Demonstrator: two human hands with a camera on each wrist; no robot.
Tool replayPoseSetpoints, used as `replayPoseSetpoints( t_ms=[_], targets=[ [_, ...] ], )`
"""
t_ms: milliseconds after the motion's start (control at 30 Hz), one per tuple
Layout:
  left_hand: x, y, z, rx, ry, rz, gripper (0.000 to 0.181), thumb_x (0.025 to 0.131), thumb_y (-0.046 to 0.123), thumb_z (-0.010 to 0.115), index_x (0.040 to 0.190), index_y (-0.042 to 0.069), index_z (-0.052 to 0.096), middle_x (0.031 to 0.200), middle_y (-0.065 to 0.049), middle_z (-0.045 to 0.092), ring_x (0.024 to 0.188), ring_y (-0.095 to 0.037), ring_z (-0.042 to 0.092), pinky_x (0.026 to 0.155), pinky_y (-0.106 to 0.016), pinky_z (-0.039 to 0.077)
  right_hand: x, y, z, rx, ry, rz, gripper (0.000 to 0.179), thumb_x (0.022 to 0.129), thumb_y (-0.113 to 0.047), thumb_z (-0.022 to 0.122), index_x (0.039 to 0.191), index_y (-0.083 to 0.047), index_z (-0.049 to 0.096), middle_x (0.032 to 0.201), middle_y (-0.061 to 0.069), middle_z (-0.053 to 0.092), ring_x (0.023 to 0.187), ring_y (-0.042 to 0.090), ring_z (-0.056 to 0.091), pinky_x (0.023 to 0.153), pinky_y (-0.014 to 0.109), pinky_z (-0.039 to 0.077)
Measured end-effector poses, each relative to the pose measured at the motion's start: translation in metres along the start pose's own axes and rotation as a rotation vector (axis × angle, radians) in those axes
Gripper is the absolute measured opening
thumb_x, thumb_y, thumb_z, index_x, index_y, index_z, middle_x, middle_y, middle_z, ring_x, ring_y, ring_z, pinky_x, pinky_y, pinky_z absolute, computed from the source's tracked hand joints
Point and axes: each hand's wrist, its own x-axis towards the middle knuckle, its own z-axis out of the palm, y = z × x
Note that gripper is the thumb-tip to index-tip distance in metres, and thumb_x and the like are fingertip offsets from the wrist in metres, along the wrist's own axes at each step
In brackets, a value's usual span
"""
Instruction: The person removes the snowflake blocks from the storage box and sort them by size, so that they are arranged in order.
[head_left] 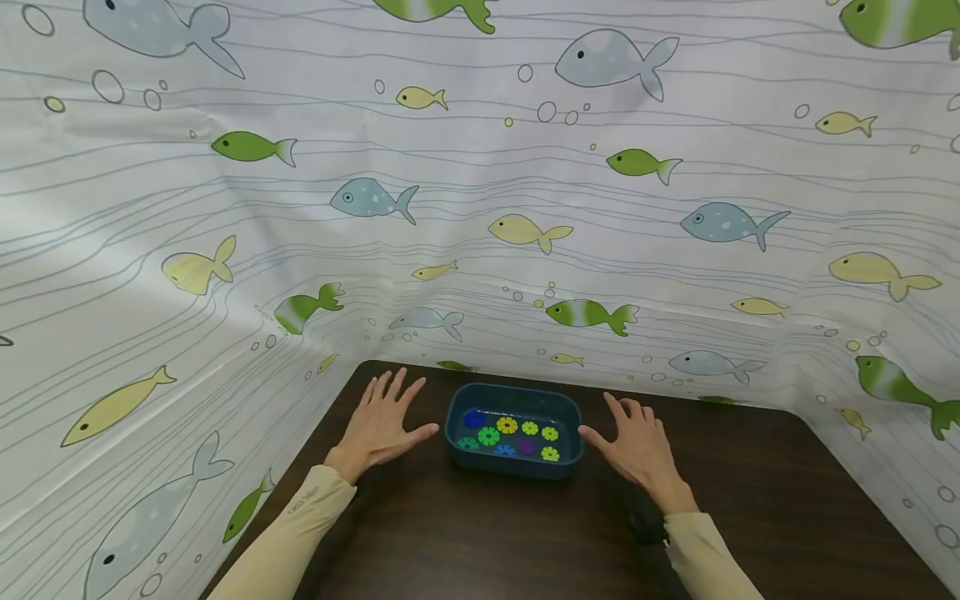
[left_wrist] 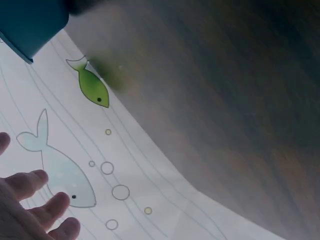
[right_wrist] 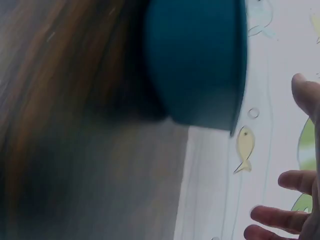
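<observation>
A dark teal plastic basin (head_left: pixel 517 468) stands on the brown table, with several flower-shaped discs lying in it: yellow, green, blue and a purple disc (head_left: pixel 527 447). My left hand (head_left: pixel 382 421) is to the left of the basin, fingers spread and thumb pointing at its rim. On the other side, my right hand (head_left: pixel 636 442) has its thumb close to the right rim and its fingers loosely extended. Neither hand holds anything. Part of the basin's outer wall (right_wrist: pixel 200 60) shows in the right wrist view, and a corner of the basin (left_wrist: pixel 35 20) in the left wrist view.
The dark wooden table (head_left: pixel 480 533) reaches toward me from the basin. White sheeting (head_left: pixel 480 183) printed with fish surrounds the table at the back and both sides. A dark band (head_left: pixel 647 528) sits at my right wrist.
</observation>
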Motion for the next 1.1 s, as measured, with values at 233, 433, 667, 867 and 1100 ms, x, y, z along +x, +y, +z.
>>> replayPoseSetpoints(
  t_ms=[233, 433, 667, 867, 1100],
  targets=[
    [0.0, 0.004, -0.003, -0.082, -0.009, -0.01, 0.096, 0.094, 0.071, 0.066, 0.167, 0.014, 0.044, 0.175, -0.027, 0.035, 0.161, -0.055, 0.034, 0.131, -0.074, 0.028, 0.008, -0.028, 0.002, 0.106, -0.077, -0.062, 0.082, 0.097, -0.053, 0.078, 0.157, -0.001, 0.054, 0.148, 0.032, 0.062, 0.136, 0.053, 0.055, 0.119, 0.076, 0.04],
    [0.002, 0.015, 0.002, -0.209, -0.059, -0.058, 0.095, 0.095, 0.067, 0.068, 0.169, 0.014, 0.041, 0.177, -0.025, 0.034, 0.159, -0.054, 0.038, 0.125, -0.076, 0.036, 0.016, -0.05, 0.015, 0.201, -0.112, -0.125, 0.064, 0.095, -0.037, 0.085, 0.144, 0.001, 0.066, 0.121, 0.019, 0.07, 0.109, 0.032, 0.062, 0.103, 0.06, 0.057],
    [0.008, 0.03, 0.01, -0.368, -0.125, -0.097, 0.097, 0.092, 0.066, 0.072, 0.168, 0.016, 0.041, 0.176, -0.022, 0.036, 0.16, -0.052, 0.039, 0.12, -0.077, 0.042, 0.028, -0.072, 0.031, 0.276, -0.179, -0.158, 0.052, 0.096, -0.03, 0.084, 0.135, 0.002, 0.071, 0.122, 0.019, 0.072, 0.113, 0.034, 0.066, 0.103, 0.057, 0.059],
    [0.012, 0.04, 0.02, -0.464, -0.175, -0.097, 0.099, 0.091, 0.068, 0.072, 0.168, 0.015, 0.041, 0.175, -0.021, 0.039, 0.158, -0.049, 0.041, 0.122, -0.076, 0.04, 0.043, -0.087, 0.044, 0.274, -0.244, -0.178, 0.047, 0.097, -0.028, 0.083, 0.133, 0.002, 0.074, 0.125, 0.018, 0.073, 0.12, 0.037, 0.067, 0.11, 0.059, 0.056],
    [0.014, 0.047, 0.03, -0.545, -0.201, -0.079, 0.1, 0.091, 0.068, 0.073, 0.167, 0.012, 0.041, 0.172, -0.025, 0.04, 0.156, -0.05, 0.043, 0.123, -0.076, 0.039, 0.059, -0.096, 0.058, 0.253, -0.304, -0.216, 0.042, 0.096, -0.021, 0.084, 0.127, 0.006, 0.075, 0.118, 0.018, 0.074, 0.114, 0.036, 0.069, 0.107, 0.058, 0.058]
  ],
)
